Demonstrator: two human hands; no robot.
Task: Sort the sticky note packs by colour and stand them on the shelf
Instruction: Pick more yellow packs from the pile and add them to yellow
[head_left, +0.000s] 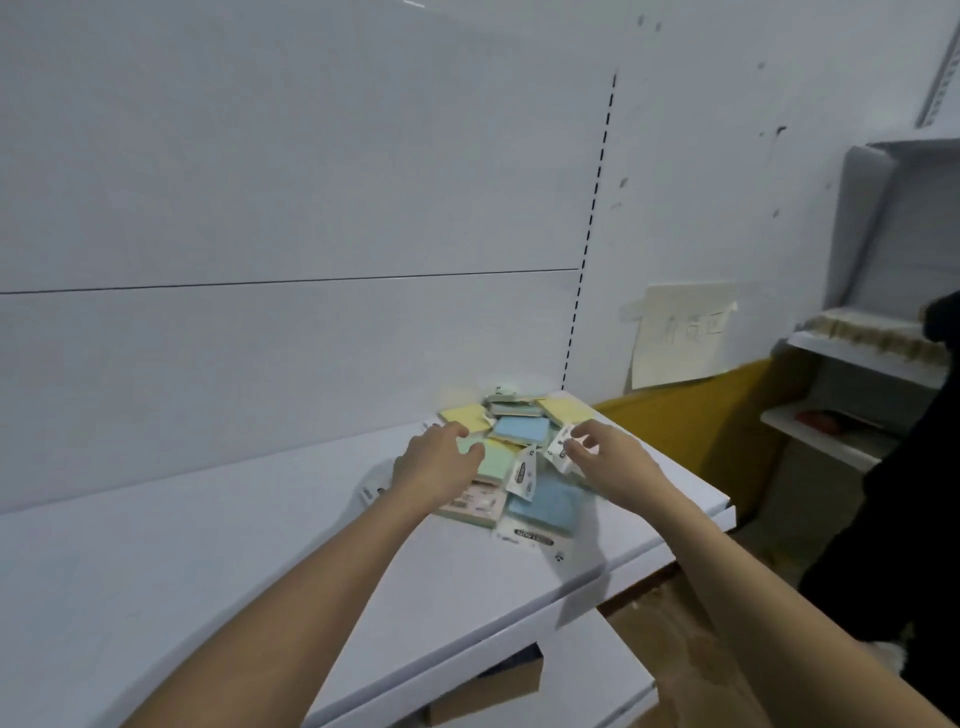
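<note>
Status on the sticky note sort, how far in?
Barely started. Done: nothing; no pack stands sorted on the shelf. In hand: left hand rests on a green pack in the mixed pile; right hand pinches a white label. Left: the yellow pack, blue pack and the others all lie jumbled flat.

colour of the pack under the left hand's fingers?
Pale green pack, under the left hand; head view, the only one.
</note>
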